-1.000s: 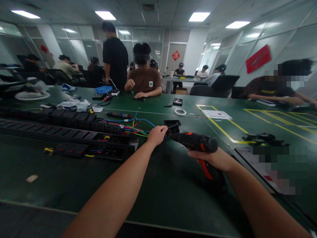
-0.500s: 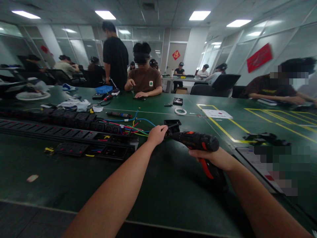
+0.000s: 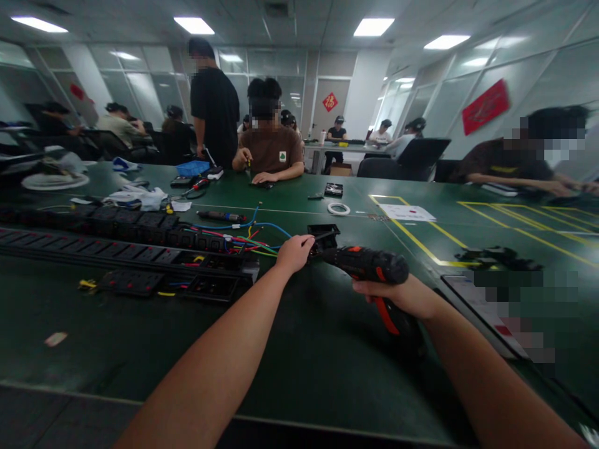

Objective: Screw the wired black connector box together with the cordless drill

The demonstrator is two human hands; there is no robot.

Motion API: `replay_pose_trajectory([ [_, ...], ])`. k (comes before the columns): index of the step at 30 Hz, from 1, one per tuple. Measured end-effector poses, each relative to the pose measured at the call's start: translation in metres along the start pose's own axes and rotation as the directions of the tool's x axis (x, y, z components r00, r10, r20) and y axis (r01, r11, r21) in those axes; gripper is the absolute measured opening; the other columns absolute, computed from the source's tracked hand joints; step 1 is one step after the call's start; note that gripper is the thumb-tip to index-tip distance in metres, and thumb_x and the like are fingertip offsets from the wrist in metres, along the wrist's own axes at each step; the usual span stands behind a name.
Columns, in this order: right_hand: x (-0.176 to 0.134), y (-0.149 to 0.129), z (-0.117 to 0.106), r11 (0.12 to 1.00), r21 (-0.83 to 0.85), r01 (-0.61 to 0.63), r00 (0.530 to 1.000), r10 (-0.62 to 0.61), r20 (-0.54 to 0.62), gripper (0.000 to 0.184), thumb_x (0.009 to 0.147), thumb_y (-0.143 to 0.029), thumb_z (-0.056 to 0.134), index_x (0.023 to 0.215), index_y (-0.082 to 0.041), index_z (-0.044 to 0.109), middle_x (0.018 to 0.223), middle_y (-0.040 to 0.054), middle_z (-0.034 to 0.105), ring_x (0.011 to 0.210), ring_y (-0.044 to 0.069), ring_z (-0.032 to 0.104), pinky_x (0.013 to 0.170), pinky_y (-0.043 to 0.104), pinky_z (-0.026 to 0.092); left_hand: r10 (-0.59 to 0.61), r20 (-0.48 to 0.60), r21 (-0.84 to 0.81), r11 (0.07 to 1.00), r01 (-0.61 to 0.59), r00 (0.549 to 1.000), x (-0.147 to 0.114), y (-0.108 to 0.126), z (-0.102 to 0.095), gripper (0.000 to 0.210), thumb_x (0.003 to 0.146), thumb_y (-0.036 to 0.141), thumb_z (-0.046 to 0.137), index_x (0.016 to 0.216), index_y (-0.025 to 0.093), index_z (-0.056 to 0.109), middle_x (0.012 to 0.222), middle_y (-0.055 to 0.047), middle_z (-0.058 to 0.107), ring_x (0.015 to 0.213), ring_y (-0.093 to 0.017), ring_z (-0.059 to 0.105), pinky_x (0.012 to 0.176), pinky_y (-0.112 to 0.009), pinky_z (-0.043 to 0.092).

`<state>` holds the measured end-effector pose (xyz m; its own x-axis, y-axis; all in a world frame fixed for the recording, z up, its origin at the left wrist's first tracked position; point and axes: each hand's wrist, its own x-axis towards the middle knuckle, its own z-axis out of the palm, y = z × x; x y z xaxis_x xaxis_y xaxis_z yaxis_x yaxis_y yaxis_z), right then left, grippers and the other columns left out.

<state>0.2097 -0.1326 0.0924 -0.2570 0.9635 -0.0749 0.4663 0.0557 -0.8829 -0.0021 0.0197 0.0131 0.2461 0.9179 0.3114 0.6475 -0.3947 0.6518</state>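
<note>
My right hand is wrapped round the grip of a black and orange cordless drill, which points left. The drill's tip is close to a small black plastic housing; whether the two touch I cannot make out. My left hand is closed on the near left side of this housing, its fingertips partly hidden. Red, green, yellow and blue wires run from the left toward the housing. They come from long black power strips with rows of sockets, lying on the green table.
A loose socket panel lies nearer me. Beyond the wires are a pen-shaped screwdriver, a white ring and a blue bin. A paper sheet lies right, near yellow tape. A co-worker sits opposite.
The whole view has shifted slightly, so everything appears a little further left. Both hands keep the same hold on the housing and the drill.
</note>
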Motion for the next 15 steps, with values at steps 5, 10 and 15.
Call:
replay_pose_trajectory([
  [5,0.0009,0.0018,-0.0007,1.0,0.013,-0.008,1.0,0.008,-0.011,0.036,0.073,-0.046,0.08,0.093,-0.019,0.067,0.077,0.0001,0.064,0.065,0.017,0.059,0.061,0.03,0.049,0.008,-0.003,-0.003,1.0,-0.008,1.0,0.0004,-0.0008,0.0005,0.043,0.1,0.043,0.041,0.125,0.024,0.071,0.128,-0.007,0.07,0.117,-0.024,0.063,0.101,-0.033,0.046],
  [10,0.0006,0.0025,-0.0011,1.0,-0.017,-0.019,1.0,0.019,-0.012,0.036,0.074,-0.048,0.078,0.09,-0.018,0.067,0.07,-0.0001,0.062,0.064,0.018,0.059,0.06,0.031,0.048,0.011,-0.003,-0.009,1.0,-0.011,1.0,0.0,-0.0008,0.0001,0.043,0.1,0.043,0.041,0.125,0.024,0.071,0.127,-0.007,0.07,0.116,-0.024,0.063,0.101,-0.033,0.046],
  [15,0.0005,0.0025,-0.0016,0.998,-0.049,-0.037,0.999,0.036,-0.027,0.036,0.073,-0.05,0.078,0.087,-0.019,0.067,0.066,-0.0009,0.061,0.063,0.018,0.058,0.059,0.03,0.046,0.0,0.001,-0.006,1.0,0.0,1.0,-0.0006,0.0004,-0.0009,0.043,0.1,0.043,0.041,0.125,0.025,0.071,0.127,-0.007,0.07,0.116,-0.025,0.063,0.101,-0.033,0.047],
])
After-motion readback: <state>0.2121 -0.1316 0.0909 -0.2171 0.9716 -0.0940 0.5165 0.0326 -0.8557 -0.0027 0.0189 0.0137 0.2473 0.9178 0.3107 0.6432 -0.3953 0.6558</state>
